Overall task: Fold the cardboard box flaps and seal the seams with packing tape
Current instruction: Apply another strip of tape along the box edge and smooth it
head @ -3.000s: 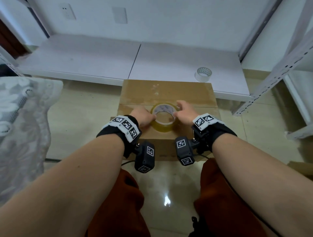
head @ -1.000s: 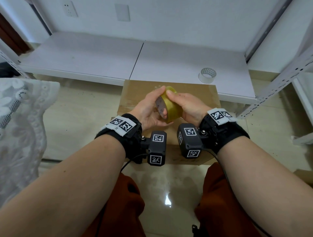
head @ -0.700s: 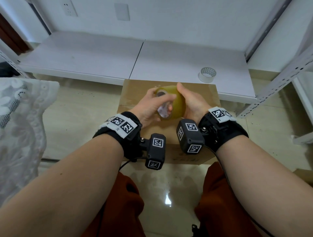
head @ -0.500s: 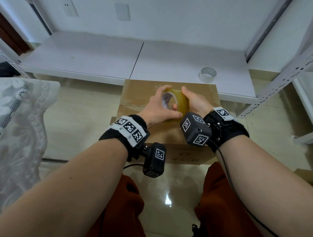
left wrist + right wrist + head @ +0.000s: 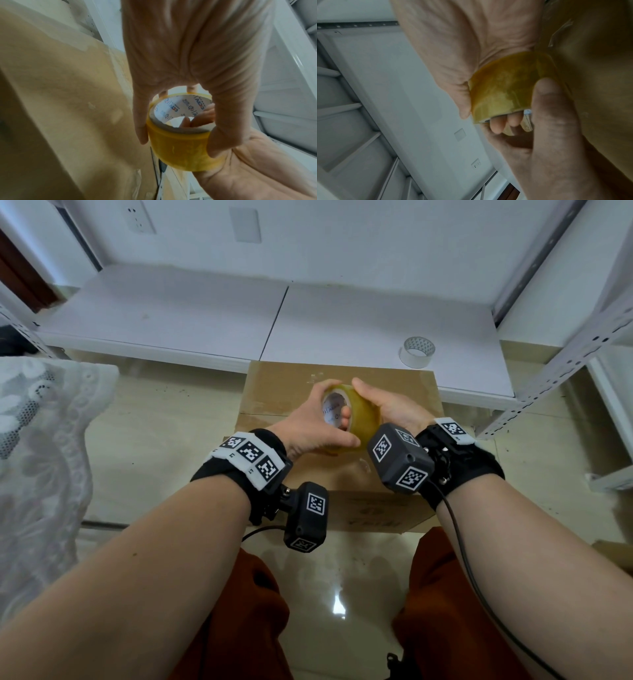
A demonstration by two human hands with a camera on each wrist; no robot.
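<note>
A roll of yellow packing tape (image 5: 364,414) is held on edge above the closed cardboard box (image 5: 274,392), its white core facing left. My left hand (image 5: 310,428) grips the roll's outer band between thumb and fingers; the left wrist view shows this grip on the tape roll (image 5: 181,148) by the left hand (image 5: 188,54). My right hand (image 5: 390,409) cups the roll from the right, with fingers poking through the core. The right wrist view shows the right hand (image 5: 471,40) curled round the tape roll (image 5: 505,86). No loose tape end shows.
A second, pale tape roll (image 5: 417,351) stands on the low white platform (image 5: 171,316) behind the box. A white metal rack (image 5: 565,361) rises at the right and lace fabric (image 5: 41,440) lies at the left. Glossy tiled floor surrounds the box.
The roll was lifted off the box top and turned in both hands. Over the last second it rotated on edge, and my right wrist rolled palm-up under it.
</note>
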